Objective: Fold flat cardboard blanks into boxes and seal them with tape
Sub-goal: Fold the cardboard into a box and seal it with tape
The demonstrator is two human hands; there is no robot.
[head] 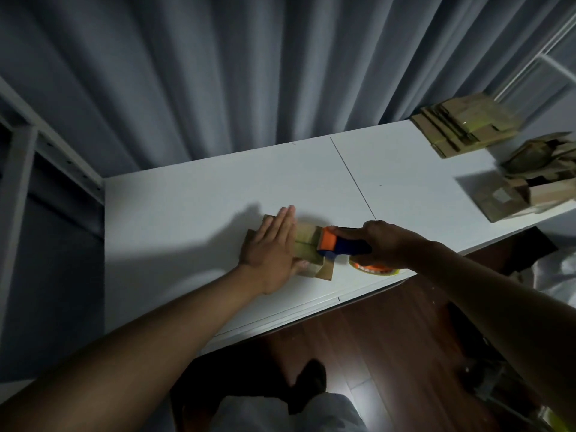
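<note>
A small brown cardboard box point(307, 244) lies on the white table point(193, 207), near its front edge. My left hand point(272, 249) presses flat on the box's left part, fingers straight and together. My right hand point(385, 244) grips an orange and blue tape dispenser point(336, 244), whose head rests on the box's top at its right end. The tape roll point(372, 269) shows below my right hand, by the table edge. A strip of tape seems to run along the box top.
A stack of flat cardboard blanks point(464, 126) lies at the table's far right corner. A pile of folded boxes point(530, 179) sits at the right edge. Grey curtains hang behind the table. A metal shelf frame point(18, 169) stands to the left.
</note>
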